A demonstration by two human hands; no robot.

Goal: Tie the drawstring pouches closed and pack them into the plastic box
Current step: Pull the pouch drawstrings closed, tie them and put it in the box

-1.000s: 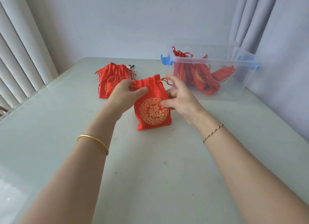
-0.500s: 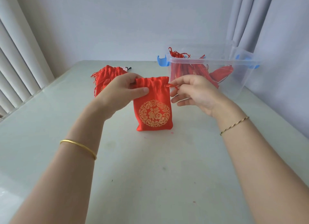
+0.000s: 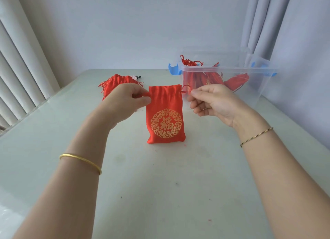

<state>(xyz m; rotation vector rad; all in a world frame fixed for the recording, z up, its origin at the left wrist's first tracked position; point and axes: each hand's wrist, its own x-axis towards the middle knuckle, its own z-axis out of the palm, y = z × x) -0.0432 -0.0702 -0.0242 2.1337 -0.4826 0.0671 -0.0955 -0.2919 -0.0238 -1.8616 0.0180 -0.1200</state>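
One pouch (image 3: 165, 113) in front; pile (image 3: 116, 80) behind uncountable; one plastic box (image 3: 255, 94).

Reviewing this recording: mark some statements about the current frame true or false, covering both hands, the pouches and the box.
1. The left hand pinches the top left corner of the red satin pouch with a gold round emblem. True.
2. The right hand lies flat and open on the table. False: it pinches the red drawstring at the pouch's top right.
3. The clear plastic box with blue latches is empty. False: packed red pouches are inside.
4. A pile of loose red pouches lies beyond the left hand. True.
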